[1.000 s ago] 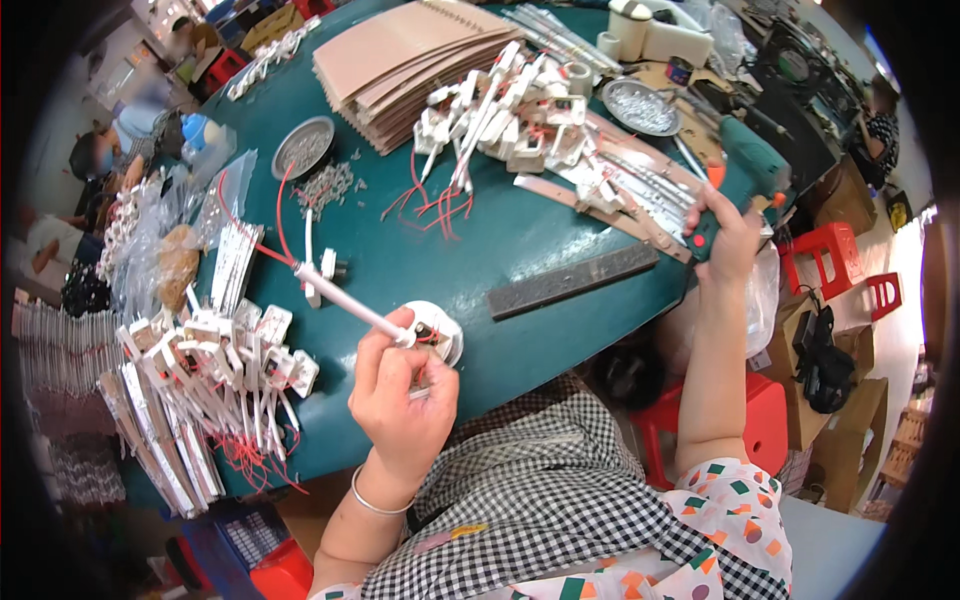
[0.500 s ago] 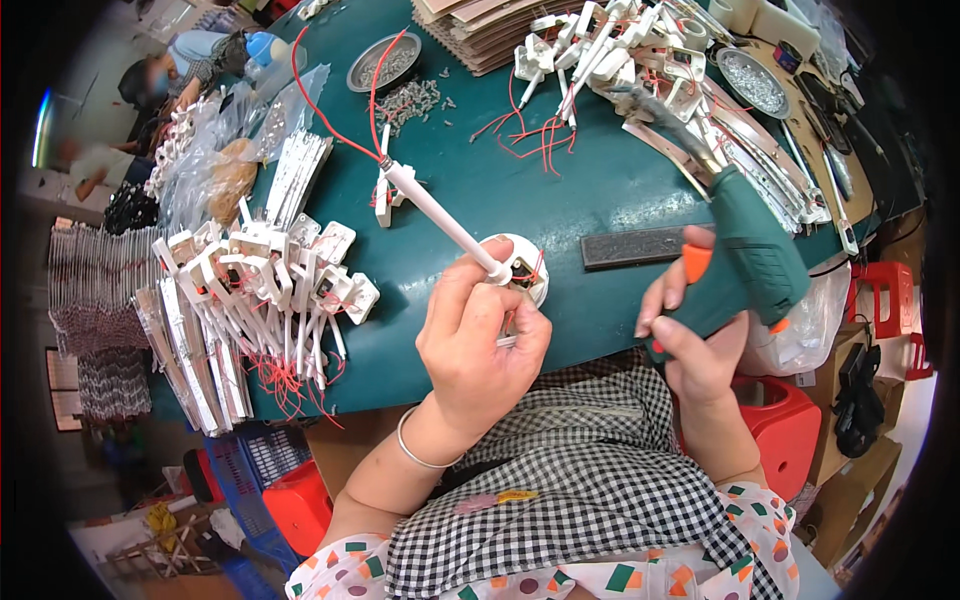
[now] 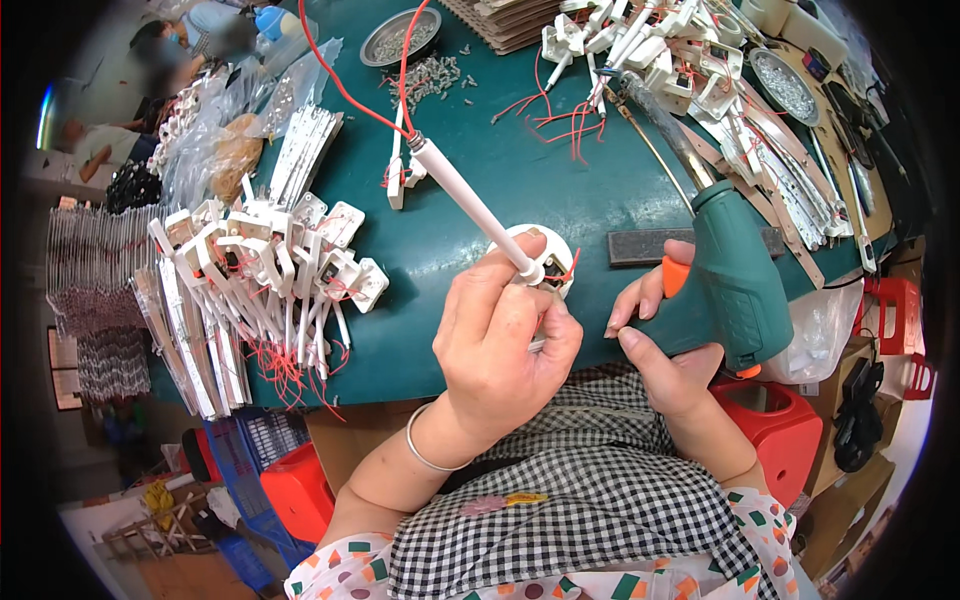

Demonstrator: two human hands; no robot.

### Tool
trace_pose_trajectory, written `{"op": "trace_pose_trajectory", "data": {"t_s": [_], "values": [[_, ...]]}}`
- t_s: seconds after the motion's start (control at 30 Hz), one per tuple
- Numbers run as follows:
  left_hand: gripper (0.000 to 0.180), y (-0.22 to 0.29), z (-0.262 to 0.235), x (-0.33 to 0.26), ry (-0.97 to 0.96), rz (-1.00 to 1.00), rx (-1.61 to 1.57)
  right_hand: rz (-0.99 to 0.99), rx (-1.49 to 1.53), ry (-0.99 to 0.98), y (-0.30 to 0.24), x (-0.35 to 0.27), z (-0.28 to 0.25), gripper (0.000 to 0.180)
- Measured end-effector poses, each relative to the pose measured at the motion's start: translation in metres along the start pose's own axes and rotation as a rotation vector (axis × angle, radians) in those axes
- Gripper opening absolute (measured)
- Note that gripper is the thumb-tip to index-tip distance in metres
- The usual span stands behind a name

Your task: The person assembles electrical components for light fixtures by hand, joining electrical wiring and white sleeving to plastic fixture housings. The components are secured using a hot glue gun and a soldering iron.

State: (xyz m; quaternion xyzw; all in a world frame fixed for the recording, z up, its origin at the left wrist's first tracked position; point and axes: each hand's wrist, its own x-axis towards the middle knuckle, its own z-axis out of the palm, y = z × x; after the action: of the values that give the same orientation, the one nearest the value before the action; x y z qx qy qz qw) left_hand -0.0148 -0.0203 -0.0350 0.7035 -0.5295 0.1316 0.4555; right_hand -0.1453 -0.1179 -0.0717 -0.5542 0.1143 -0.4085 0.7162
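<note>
My left hand [image 3: 505,345] is closed around the lower end of a white tube [image 3: 468,205] that slants up to the left. Two red wires curve out of the tube's upper end. Behind my fingers shows a round white housing [image 3: 560,245] with a small dark part and a red wire inside. My right hand [image 3: 665,365] grips the handle of a green soldering gun [image 3: 740,285] with an orange trigger. Its metal barrel points up and away to the left, apart from the white tube.
White wired fittings [image 3: 270,265] are heaped at left, and more [image 3: 690,75] lie at back right. A dark flat bar [image 3: 640,248] lies beyond my right hand. Metal dishes of small parts [image 3: 400,38] stand at the back. Red stools [image 3: 770,430] flank me; people sit at far left.
The view has shifted slightly. My right hand has brought the soldering gun somewhat nearer to my left hand. My left hand still holds the white tube at much the same tilt.
</note>
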Motion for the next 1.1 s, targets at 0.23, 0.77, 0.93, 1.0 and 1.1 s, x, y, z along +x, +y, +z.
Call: {"op": "trace_pose_trajectory", "data": {"t_s": [0.23,0.77,0.93,1.0,1.1], "values": [[0.015,-0.006,0.003,0.005,0.027,0.062,0.004,-0.045,-0.091,-0.069,0.019,0.000,0.000,0.075],[0.020,0.006,-0.002,0.001,0.088,-0.022,0.000,-0.158,-0.260,-0.107,0.027,-0.018,-0.008,0.083],[0.019,0.002,-0.004,0.007,0.077,-0.025,-0.009,-0.181,-0.243,-0.033,0.028,-0.010,0.001,0.083],[0.018,0.002,-0.005,0.008,0.070,-0.046,0.000,-0.212,-0.301,-0.074,0.027,-0.009,-0.001,0.085],[0.018,0.007,-0.007,0.006,0.063,-0.071,-0.006,-0.246,-0.345,-0.118,0.028,-0.013,-0.005,0.087]]}}
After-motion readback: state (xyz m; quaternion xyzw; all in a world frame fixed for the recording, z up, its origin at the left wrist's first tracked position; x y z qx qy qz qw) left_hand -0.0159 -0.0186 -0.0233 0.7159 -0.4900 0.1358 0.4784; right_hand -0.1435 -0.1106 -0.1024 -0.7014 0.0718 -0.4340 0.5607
